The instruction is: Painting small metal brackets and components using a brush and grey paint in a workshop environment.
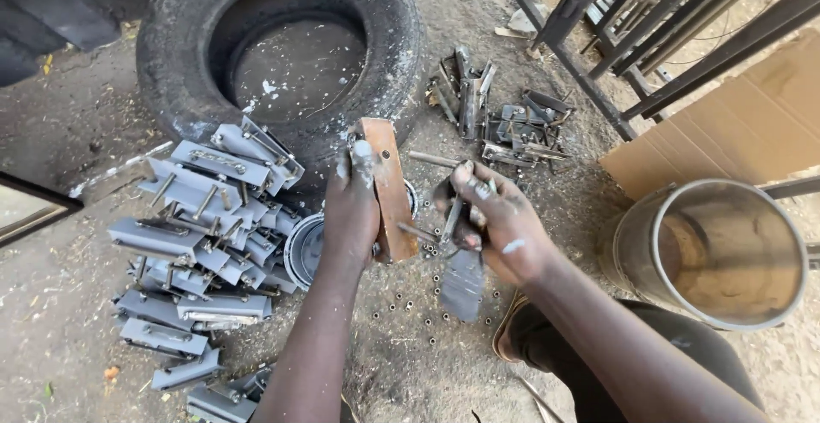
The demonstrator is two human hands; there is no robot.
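While the rusty plate (pixel 391 188) is clamped in the L hand (pixel 350 210), the rod (pixel 420 233) w/ bracket (pixel 457 218), gripped by R hand (pixel 500 222) fingers, should be kept square.

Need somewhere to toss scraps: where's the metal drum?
In the head view, the metal drum lies at the right, beside the right hand, below the cardboard sheet.
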